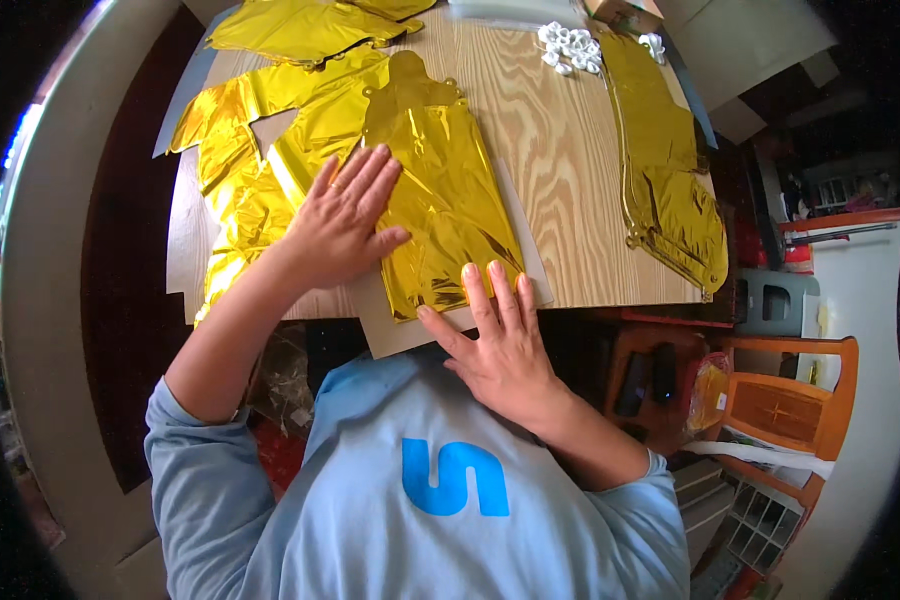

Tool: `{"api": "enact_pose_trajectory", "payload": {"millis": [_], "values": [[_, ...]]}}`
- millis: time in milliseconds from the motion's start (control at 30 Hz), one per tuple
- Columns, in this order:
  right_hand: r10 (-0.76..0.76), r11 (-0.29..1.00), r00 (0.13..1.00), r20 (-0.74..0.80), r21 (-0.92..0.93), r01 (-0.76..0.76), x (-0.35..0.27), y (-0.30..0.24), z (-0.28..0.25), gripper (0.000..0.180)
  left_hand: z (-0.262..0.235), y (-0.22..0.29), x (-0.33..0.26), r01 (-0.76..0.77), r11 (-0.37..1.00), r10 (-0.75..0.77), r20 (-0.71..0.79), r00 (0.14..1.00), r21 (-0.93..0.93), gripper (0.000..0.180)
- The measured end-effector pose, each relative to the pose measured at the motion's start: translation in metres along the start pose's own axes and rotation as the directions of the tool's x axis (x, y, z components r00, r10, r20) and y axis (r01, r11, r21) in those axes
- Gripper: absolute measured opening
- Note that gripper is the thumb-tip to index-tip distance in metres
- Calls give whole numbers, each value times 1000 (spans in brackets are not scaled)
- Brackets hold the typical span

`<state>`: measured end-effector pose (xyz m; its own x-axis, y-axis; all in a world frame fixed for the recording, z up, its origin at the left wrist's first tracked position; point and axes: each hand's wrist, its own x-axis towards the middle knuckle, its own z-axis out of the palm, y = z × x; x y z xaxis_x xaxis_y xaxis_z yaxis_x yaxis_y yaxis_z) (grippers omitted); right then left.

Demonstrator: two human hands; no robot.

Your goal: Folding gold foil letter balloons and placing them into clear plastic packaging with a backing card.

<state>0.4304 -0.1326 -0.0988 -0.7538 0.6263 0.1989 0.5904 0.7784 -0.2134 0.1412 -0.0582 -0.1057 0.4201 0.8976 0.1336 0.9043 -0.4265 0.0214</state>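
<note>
A flat gold foil balloon lies folded on a grey card sheet in front of me. My left hand rests on its left side, palm down, with the fingers stretched out. At the near edge of the foil, the spread fingertips of my right hand touch its lower right part, and the thumb reaches the lower edge. Neither hand grips anything. Left of the card, another crumpled gold foil balloon spreads over the table; where the two pieces meet is partly hidden by my left hand.
The wood-grain table carries more gold foil at the far left and a long gold foil balloon along the right edge. White ribbon coils sit at the back, near clear plastic sheets. A wooden chair stands at right.
</note>
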Motion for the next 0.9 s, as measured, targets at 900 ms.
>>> {"api": "enact_pose_trajectory", "payload": {"millis": [900], "values": [[-33,992,953,-303,-128,-6,5,12,11,38,-33,59,-49,-342,923,351,18,936,-177,63]]}}
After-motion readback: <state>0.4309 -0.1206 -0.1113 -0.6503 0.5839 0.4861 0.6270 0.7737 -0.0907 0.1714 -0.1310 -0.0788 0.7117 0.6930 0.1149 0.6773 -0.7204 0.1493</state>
